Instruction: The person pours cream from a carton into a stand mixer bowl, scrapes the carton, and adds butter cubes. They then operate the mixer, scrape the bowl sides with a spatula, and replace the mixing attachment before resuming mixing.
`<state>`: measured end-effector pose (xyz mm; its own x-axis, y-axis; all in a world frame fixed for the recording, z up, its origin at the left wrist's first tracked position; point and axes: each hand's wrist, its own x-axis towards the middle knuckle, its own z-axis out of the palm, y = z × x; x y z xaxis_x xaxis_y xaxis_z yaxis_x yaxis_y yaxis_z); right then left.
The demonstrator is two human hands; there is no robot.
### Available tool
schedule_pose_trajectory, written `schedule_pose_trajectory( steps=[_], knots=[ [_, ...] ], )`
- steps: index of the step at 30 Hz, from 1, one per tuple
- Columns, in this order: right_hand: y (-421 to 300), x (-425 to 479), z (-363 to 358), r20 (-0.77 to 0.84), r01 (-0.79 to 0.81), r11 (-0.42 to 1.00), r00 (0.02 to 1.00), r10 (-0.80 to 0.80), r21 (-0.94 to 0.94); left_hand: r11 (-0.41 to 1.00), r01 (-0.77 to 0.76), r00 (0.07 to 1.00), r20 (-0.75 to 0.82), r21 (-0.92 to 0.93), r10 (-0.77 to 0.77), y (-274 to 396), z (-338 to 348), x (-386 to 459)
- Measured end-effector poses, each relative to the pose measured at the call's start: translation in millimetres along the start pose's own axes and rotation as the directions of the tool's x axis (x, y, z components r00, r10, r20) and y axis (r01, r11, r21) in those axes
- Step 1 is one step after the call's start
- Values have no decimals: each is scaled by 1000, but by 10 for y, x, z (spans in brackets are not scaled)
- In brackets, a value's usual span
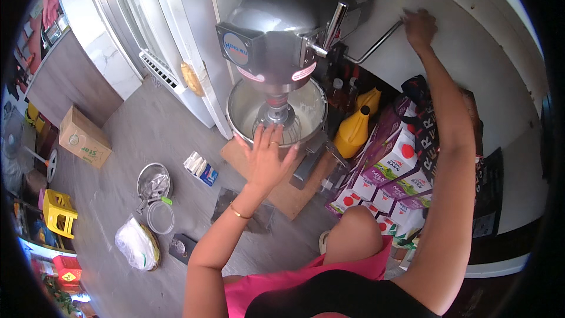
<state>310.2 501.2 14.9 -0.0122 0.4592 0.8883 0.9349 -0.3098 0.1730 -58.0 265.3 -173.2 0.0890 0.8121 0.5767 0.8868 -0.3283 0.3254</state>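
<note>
A grey stand mixer point(273, 11) stands before me, its wire whisk point(292, 131) down inside a metal mixing bowl point(320, 97). Pale residue coats the bowl's inner wall. My left hand point(267, 157) is at the bowl's front rim with its fingers spread, the fingertips in front of the whisk; whether they touch the metal is unclear. Up at the right, my right hand point(420, 28), somewhat blurred, grips the end of the mixer's long bent metal lever point(382, 39). A shorter upright lever point(336, 24) sits on the mixer's side.
Milk cartons point(393, 163) are stacked at the right, beside yellow bottles point(353, 132). On the floor at left are a small milk carton point(201, 168), a metal bowl point(153, 181), a clear lid point(160, 217), a bagged basket point(137, 245) and a cardboard box point(84, 138).
</note>
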Motion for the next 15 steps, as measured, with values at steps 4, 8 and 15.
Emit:
schedule_pose_trajectory(
  steps=[4, 8, 15],
  knots=[
    [-1089, -21, -651, -334, 332, 343, 941, -55, 879, 991, -55, 998, -49, -119, 49, -96, -370, -349],
    [-1647, -99, -966, -442, 362, 473, 895, 65, 803, 985, 39, 998, 61, -166, -29, -324, -405, -933],
    [-1497, -290, -607, -201, 64, 323, 890, 410, 944, 792, 595, 717, 537, -139, -444, -1155, 97, -2005]
  ],
)
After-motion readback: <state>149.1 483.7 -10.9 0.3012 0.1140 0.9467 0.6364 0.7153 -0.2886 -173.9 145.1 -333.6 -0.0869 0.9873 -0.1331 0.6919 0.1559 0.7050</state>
